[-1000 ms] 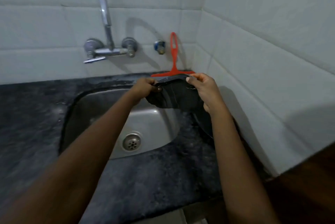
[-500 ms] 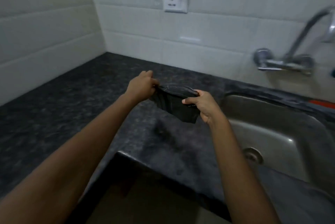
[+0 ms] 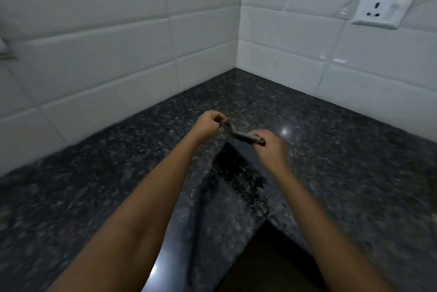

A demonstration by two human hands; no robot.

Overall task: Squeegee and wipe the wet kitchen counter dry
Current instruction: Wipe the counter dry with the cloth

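Note:
A dark grey cloth (image 3: 238,136) is stretched between both my hands above the black speckled granite counter (image 3: 118,173). My left hand (image 3: 209,123) pinches its far left end, and my right hand (image 3: 269,147) grips its near right end. The cloth shows mostly as a thin edge, hanging a little above the counter's inner corner. Its shadow lies dark on the stone just below. The sink and the red squeegee are out of view.
White tiled walls (image 3: 106,55) meet in a corner behind the L-shaped counter. A white wall socket (image 3: 383,9) sits at the upper right. The counter's inner front edge (image 3: 264,220) runs below my forearms, with a dark gap under it.
My view has swung left from the sink to the counter corner. Both hands have carried the cloth along and stretched it out flatter; the sink, tap and squeegee have left the view.

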